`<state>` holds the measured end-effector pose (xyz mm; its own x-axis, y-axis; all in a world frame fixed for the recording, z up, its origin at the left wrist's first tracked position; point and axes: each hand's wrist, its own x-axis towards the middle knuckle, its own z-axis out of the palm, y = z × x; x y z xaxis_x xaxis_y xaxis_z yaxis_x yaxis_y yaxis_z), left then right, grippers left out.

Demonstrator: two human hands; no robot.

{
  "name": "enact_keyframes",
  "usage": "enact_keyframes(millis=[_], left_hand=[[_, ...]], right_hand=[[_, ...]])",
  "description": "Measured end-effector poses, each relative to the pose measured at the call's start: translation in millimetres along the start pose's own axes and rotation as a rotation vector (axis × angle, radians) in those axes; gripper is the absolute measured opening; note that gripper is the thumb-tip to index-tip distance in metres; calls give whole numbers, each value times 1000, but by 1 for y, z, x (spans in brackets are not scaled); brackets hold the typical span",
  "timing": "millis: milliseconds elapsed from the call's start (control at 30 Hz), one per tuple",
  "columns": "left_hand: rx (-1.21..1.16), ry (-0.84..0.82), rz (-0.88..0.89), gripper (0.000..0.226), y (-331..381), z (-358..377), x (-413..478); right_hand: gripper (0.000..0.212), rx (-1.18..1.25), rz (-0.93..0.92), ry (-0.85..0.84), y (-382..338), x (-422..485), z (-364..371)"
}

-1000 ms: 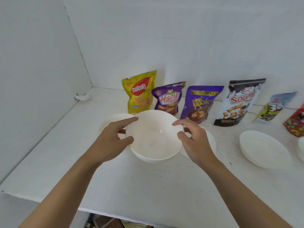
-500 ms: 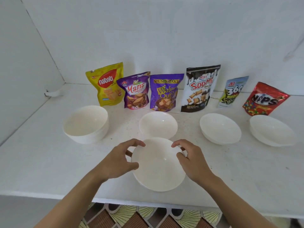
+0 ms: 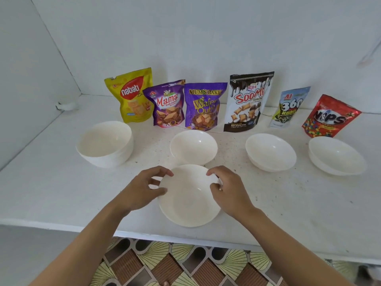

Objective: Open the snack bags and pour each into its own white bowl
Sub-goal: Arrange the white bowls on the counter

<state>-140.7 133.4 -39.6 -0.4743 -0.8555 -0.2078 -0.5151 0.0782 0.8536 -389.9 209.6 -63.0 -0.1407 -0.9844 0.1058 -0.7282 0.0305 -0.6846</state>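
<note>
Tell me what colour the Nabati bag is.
The Nabati bag is yellow with a red oval logo, clear in the head view.

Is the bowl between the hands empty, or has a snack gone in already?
Empty. The front bowl shows only bare white inside; left hand and right hand hold its rim.

We see two forearms, bare right up from the near edge. Left hand [image 3: 142, 190] and right hand [image 3: 228, 193] are bare too, with the right thumbnail trimmed short.
</note>
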Motion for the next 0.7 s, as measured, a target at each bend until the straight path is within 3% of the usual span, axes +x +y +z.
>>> enact_keyframes(millis=[200, 500, 600, 700], left_hand=[[-88, 219, 46, 10, 5, -42, -2], [-36, 879, 15, 14, -46, -132, 1], [-188, 852, -160, 25, -76, -156, 12], [-545, 604, -262, 29, -94, -169, 18]], right_hand=[[15, -24, -109, 98, -34, 28, -2], [14, 119, -413, 24, -138, 107, 74], [15, 40, -554, -90, -173, 134, 110], [27, -92, -634, -231, -192, 153, 147]])
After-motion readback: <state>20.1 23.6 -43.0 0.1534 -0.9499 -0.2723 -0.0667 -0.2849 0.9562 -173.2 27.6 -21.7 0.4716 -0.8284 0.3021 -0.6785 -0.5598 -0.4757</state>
